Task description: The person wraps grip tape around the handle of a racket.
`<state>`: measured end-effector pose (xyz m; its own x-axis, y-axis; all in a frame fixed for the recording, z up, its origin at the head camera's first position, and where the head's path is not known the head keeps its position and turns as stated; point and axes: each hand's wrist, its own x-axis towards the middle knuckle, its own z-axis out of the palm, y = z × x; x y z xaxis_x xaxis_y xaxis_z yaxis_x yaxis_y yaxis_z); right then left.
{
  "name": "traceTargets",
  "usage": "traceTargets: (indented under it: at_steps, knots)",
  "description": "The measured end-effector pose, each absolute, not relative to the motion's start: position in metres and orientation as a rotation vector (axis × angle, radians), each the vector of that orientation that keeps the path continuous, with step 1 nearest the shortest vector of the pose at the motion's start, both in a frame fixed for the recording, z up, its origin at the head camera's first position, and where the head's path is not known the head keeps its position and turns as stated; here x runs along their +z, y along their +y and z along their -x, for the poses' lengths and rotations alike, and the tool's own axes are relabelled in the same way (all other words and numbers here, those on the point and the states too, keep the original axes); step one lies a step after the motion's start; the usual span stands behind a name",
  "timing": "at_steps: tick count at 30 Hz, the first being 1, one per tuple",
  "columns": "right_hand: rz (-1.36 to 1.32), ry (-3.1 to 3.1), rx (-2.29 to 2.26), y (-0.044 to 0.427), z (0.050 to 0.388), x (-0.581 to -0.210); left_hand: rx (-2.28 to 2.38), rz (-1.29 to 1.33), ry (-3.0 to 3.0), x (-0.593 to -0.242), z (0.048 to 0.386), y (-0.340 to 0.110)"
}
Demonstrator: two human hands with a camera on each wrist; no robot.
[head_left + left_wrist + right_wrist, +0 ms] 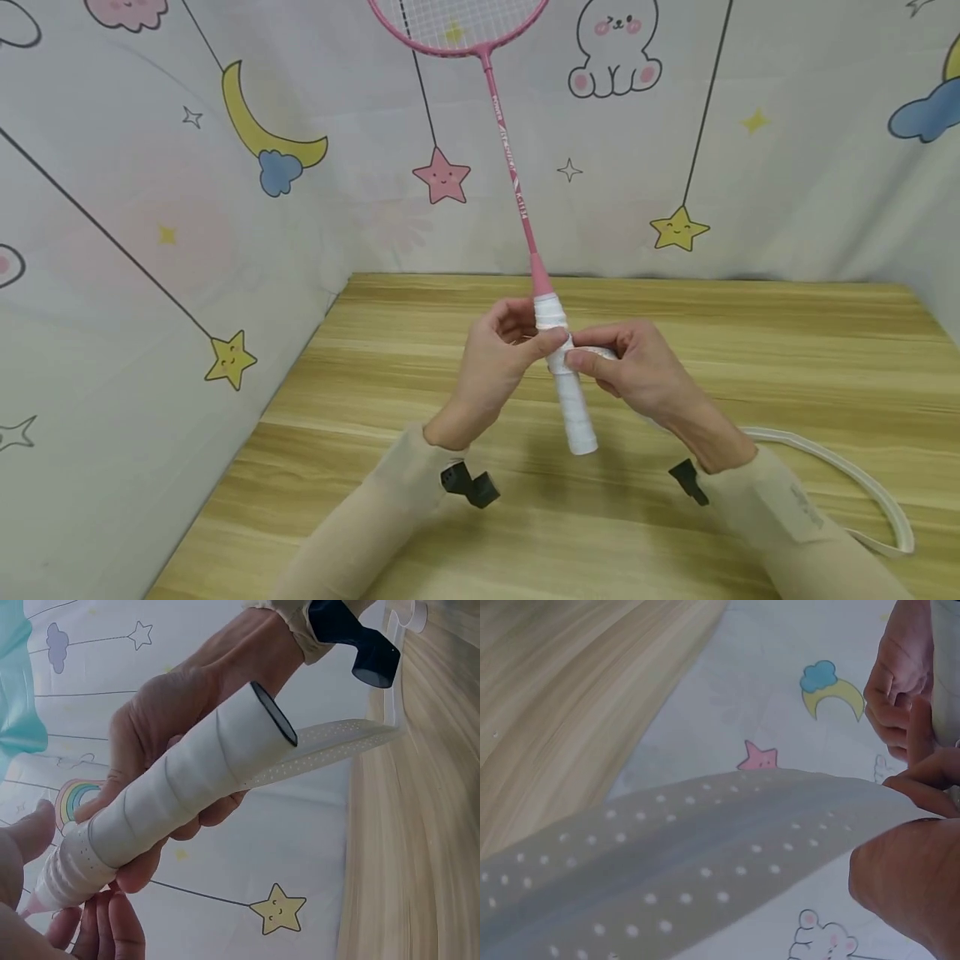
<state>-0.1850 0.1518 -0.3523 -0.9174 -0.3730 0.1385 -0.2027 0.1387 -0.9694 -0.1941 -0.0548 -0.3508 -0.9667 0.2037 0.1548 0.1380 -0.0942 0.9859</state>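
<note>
A pink badminton racket (510, 158) is held head-up, tilted slightly to the left, its handle (576, 412) wrapped in white. My left hand (487, 362) grips the upper handle, thumb across the front and fingers behind. On the handle's right side, my right hand (645, 367) pinches a white overgrip tape (667, 855) between thumb and fingers. Two bands of small holes run along this strip in the right wrist view. Wrapped turns and the dark-rimmed handle butt (275, 714) show in the left wrist view. Some left fingers are hidden behind the handle in the head view.
The tape's loose length (862, 475) curves over the wooden table (337, 500) to the right, passing behind the right forearm. A white patterned cloth (300, 225) stands behind and at the sides. Small black devices (471, 485) sit at both wrists.
</note>
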Motion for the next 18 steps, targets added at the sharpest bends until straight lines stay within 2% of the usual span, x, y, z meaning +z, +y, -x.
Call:
traceTargets:
  at_steps: [18]
  knots:
    - [0.564,2.346,-1.756,0.1512,0.1824,-0.3468,2.340,-0.364,2.132,-0.3496,0.1942,-0.0543]
